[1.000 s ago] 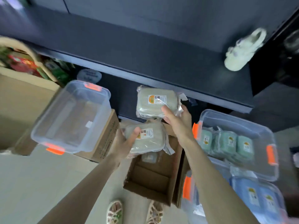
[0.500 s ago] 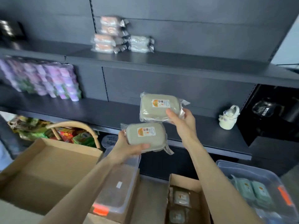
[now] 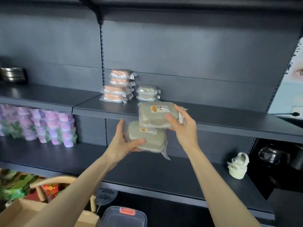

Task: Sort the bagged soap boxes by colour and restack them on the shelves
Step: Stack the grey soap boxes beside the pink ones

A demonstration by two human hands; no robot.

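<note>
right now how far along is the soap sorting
Done: four orange boxes stacked on the upper shelf, two beige boxes stacked beside them. In hand: the left hand grips one beige box, the right hand a second beige box, held near that shelf. Left: setting these two on the beige stack; any remaining stock is out of view.

Two beige soap boxes, each sealed in a clear bag with an orange-and-white label on top, held up in front of the shelf edge. Upper box (image 3: 157, 114) gripped in right hand (image 3: 182, 126), overlapping the rear of lower box (image 3: 147, 139), gripped in left hand (image 3: 122, 143). On the shelf (image 3: 213, 117) behind: orange stack (image 3: 117, 86), four bagged boxes high; just beside it to the right, beige stack (image 3: 147, 93), two high.
</note>
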